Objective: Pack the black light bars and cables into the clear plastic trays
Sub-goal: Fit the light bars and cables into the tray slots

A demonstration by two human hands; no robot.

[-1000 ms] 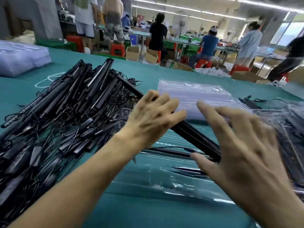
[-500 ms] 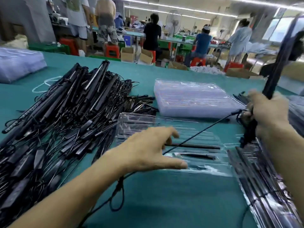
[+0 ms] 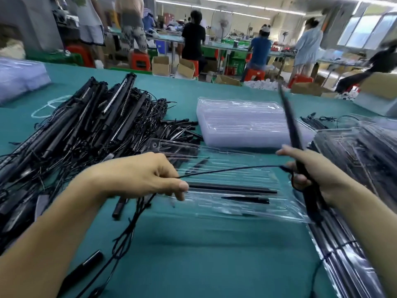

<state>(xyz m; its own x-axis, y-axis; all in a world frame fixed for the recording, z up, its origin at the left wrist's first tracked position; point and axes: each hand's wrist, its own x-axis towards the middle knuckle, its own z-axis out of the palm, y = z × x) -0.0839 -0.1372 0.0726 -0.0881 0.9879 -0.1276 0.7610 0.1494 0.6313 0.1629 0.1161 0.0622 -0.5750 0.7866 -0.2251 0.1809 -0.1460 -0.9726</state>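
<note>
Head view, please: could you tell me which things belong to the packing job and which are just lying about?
Job: light bar in right hand, cable pinched by left hand, open tray, bar pile, tray stack.
Lying about: white cord loop, cardboard boxes, stools.

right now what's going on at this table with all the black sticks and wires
A person is packing parts into clear trays. Their right hand grips a light bar, tilted up above the open tray. The left hand pinches the cable stretched between the hands. The tray already holds a few black pieces. A pile of bars and cables lies to the left on the table, with a stack of empty trays behind.
</note>
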